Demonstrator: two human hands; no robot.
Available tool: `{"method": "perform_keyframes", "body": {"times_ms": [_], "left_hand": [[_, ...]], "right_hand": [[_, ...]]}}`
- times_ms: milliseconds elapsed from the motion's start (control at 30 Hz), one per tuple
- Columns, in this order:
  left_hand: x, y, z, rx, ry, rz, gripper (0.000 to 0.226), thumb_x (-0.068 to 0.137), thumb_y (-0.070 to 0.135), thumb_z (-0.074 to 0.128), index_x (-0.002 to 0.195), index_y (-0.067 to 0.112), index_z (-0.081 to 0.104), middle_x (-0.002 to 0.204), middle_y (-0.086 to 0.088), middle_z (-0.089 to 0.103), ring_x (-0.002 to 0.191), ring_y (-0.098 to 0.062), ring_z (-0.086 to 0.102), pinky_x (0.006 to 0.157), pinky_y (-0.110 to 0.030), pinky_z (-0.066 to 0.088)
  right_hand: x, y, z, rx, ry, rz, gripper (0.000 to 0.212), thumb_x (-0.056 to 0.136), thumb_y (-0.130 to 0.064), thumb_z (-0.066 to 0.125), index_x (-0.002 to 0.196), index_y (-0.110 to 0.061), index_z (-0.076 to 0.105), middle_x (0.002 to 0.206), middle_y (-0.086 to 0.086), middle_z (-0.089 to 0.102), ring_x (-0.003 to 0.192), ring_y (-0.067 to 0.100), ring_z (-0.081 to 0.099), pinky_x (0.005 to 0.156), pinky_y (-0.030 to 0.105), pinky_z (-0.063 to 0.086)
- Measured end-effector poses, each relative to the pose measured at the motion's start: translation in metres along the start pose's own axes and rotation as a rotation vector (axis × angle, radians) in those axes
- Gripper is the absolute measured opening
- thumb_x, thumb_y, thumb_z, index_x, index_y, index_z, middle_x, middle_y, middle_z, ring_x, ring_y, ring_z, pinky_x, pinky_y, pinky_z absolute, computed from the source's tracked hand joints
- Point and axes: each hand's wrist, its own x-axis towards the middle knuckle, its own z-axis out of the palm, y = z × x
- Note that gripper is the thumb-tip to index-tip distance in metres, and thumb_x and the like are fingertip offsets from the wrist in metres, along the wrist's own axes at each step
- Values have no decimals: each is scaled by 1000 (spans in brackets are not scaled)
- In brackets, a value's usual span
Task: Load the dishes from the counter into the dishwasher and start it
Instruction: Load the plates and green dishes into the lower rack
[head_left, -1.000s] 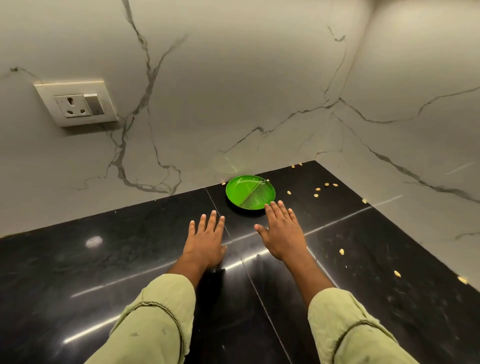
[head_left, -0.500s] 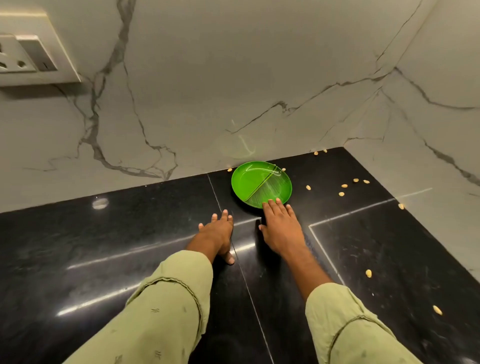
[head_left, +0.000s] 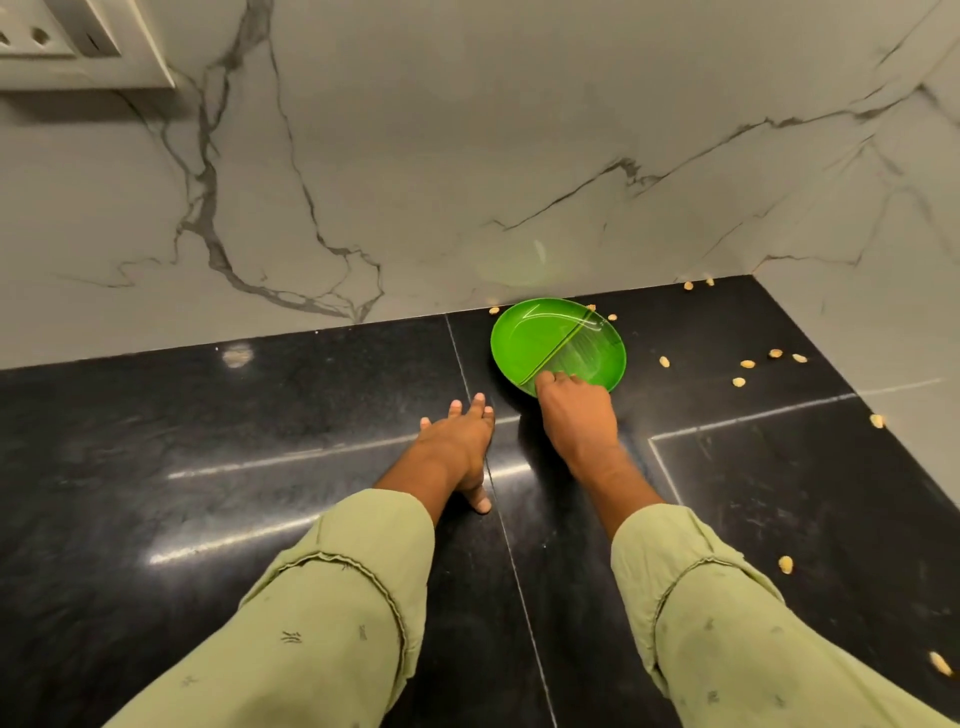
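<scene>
Green plate (head_left: 550, 338), round, glossy, ridge-divided halves

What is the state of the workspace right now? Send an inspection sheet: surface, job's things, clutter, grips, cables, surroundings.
Surface: black polished counter, glossy, seams showing.
Job's things: one green plate, divided, apparently empty, close to the marbled wall.
Clutter: pale bits scattered around and right of the plate.
Grips: left grip flat on the counter, fingers straight; right grip on the plate's near rim, hold unclear.
Cables: nothing seen.
Surroundings: marbled wall on two sides; socket plate upper left.
</scene>
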Motion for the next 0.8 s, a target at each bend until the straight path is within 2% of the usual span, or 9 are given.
{"method": "perform_keyframes", "body": {"times_ms": [67, 133, 200, 300, 400, 600, 700, 800], "left_hand": [[-1, 0, 0, -1, 0, 0, 132, 70, 33, 89, 158, 13, -7, 164, 1, -20, 152, -28, -10, 121, -58, 8], [-1, 0, -1, 1, 2, 0, 131, 70, 33, 88, 158, 13, -6, 164, 0, -19, 152, -28, -10, 121, -58, 7], [-2, 0, -2, 9, 1, 3, 131, 70, 33, 88, 158, 13, -6, 164, -1, -19, 152, -28, -10, 121, -58, 7], [-2, 0, -2, 11, 2, 1, 131, 70, 33, 89, 158, 13, -6, 164, 0, -19, 152, -28, -10, 120, -59, 7], [-5, 1, -2, 17, 7, 10, 130, 70, 34, 89, 158, 13, -5, 164, 0, -19, 152, -29, -9, 120, -60, 9], [-18, 0, 0, 46, 63, 43, 126, 73, 33, 87, 159, 10, -3, 166, -4, -13, 152, -32, -3, 121, -55, 13], [-31, 4, 13, 165, 227, 73, 114, 80, 35, 81, 159, 10, 3, 166, -9, -2, 152, -33, 7, 121, -50, 18], [-58, 19, 47, 213, 411, 104, 92, 94, 32, 65, 159, 11, 3, 167, -8, 2, 152, -31, 8, 122, -49, 14]], "right_hand": [[-8, -3, -1, -33, 13, -11, 13, 84, -1, 56, 94, -9, 58, 85, 12, 68, 76, 31, 70, 51, 31, 33], [-20, -5, -1, -53, 47, 0, 17, 69, -3, 69, 78, -12, 58, 66, 8, 64, 55, 26, 66, 42, 26, 27], [-33, -5, 1, -30, 119, -28, 19, 60, -2, 66, 70, -13, 54, 57, 7, 59, 47, 26, 62, 36, 24, 28], [-54, -3, 5, 0, 212, -35, 10, 68, -3, 52, 70, -12, 53, 62, 10, 61, 54, 28, 64, 38, 28, 38], [-79, 1, 5, 11, 287, 39, 19, 71, -5, 36, 68, -14, 53, 65, 9, 63, 57, 28, 65, 41, 29, 42], [-141, 8, -7, -16, 370, 137, 20, 72, -4, 39, 71, -16, 54, 69, 7, 63, 61, 25, 65, 49, 31, 48], [-172, 9, -8, -17, 320, 168, 23, 74, -4, 39, 79, -13, 59, 82, 10, 70, 74, 27, 70, 66, 35, 56], [-201, 6, -12, -37, 280, 181, 25, 78, -7, 38, 85, -13, 61, 88, 11, 71, 82, 29, 71, 77, 39, 58]]}}
